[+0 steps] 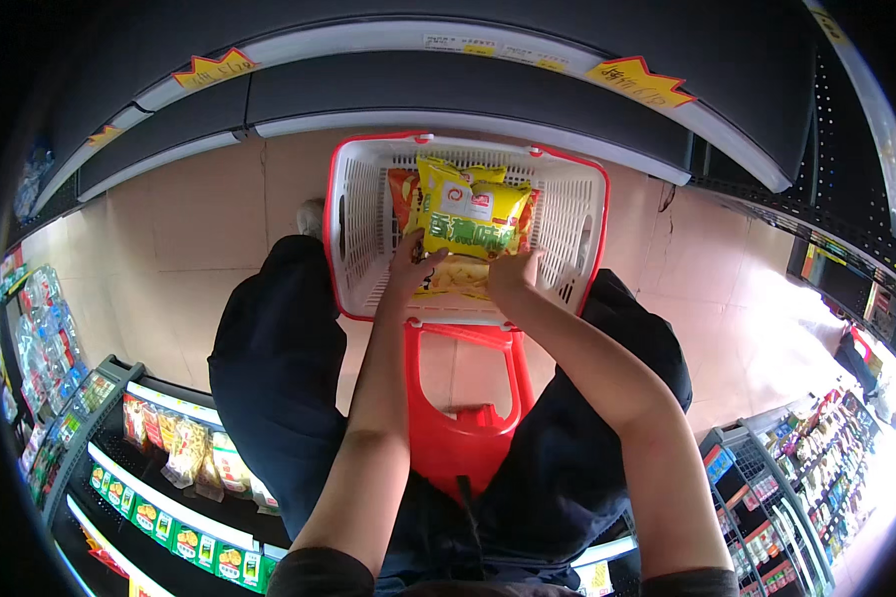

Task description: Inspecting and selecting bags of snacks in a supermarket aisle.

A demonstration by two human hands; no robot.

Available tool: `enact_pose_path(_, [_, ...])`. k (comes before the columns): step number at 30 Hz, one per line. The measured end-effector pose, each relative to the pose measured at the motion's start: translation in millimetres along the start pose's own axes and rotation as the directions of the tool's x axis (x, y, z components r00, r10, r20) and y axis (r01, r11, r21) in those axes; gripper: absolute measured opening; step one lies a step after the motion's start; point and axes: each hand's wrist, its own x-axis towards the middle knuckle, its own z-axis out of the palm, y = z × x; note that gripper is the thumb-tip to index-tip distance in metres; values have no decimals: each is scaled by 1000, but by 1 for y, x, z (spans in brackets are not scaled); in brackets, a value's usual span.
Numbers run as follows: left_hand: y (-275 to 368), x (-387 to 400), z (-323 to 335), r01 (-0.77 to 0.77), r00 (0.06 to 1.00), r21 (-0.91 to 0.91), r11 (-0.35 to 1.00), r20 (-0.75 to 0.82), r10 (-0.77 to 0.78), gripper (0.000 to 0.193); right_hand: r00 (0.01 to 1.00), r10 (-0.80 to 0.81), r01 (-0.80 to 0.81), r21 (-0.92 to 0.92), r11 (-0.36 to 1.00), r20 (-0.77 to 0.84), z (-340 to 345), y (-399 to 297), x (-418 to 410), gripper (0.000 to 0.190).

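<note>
A yellow snack bag (474, 216) bearing large green printed characters lies tilted in a white shopping basket (357, 216) with a red rim. My left hand (414, 267) holds its lower left edge, the thumb resting on the front. At the lower right, my right hand (514, 276) grips the same bag with curled fingers. Under it, more yellow packaging shows at the top, and an orange-red bag (402, 195) sticks out at the left. The basket stands on the floor between my knees, and how deep the bags are stacked is hidden.
A red plastic stool (459, 448) is between my legs, behind the basket. Ahead runs a dark shelf (455, 86) with yellow price tags. Shelves with green boxes (187, 541) stand behind left, and a wire rack (761, 492) behind right. Tiled floor (201, 201) surrounds the basket.
</note>
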Motion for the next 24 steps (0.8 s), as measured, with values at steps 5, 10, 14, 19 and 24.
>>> enact_pose_path(5, [3,-12,19,99,993,-298,949,-31,-113,48,984,-28,43,-82,996,175,12,7,0,30])
enact_pose_path(10, [25,-9,27,267,957,-350,898,-14,-290,48,979,-106,87,115,990,174,-4,34,-7,29])
enact_pose_path(14, [10,-4,20,256,963,-322,912,6,-268,51,965,-103,89,67,994,240,-5,21,-5,31])
enact_pose_path(19, [2,-3,16,205,974,-330,921,-27,-227,52,958,-144,102,173,980,249,-1,8,0,28])
enact_pose_path(24, [9,-4,35,246,960,-353,903,-38,-277,52,971,0,26,-105,994,241,23,21,3,38])
